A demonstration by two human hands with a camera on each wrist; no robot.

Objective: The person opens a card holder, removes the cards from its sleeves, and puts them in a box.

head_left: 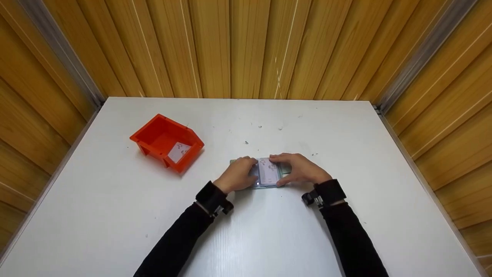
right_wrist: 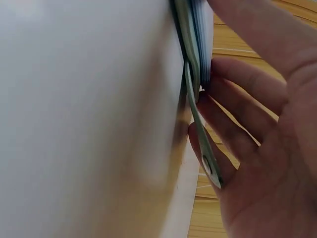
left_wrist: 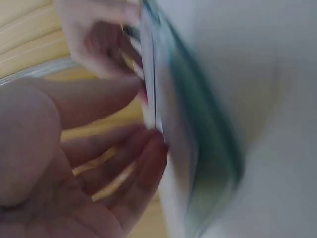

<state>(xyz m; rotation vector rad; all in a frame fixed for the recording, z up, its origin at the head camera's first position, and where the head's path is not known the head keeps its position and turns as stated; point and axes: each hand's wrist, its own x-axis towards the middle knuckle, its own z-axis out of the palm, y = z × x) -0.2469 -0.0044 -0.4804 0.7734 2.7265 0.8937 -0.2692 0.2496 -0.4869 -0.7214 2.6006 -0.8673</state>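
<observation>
A green card holder (head_left: pixel 286 168) lies spread on the white table, with clear sleeves inside. In the sleeve facing up is a pale card (head_left: pixel 269 171) printed with a pinkish pattern. My left hand (head_left: pixel 237 175) holds the left part of the card holder, thumb and fingertips at the sleeve's edge. On the other side, my right hand (head_left: pixel 303 169) grips the right edge between thumb and fingers. The right wrist view shows the stacked sleeves (right_wrist: pixel 202 42) edge-on and a green strap (right_wrist: pixel 200 136) with a snap button sticking out by the fingers. Blur softens the left wrist view.
A red plastic bin (head_left: pixel 159 134) stands at the left on the white table (head_left: pixel 261 238), with another pale patterned card (head_left: pixel 179 152) inside. Wood-patterned walls (head_left: pixel 246 50) enclose the table at the back and both sides.
</observation>
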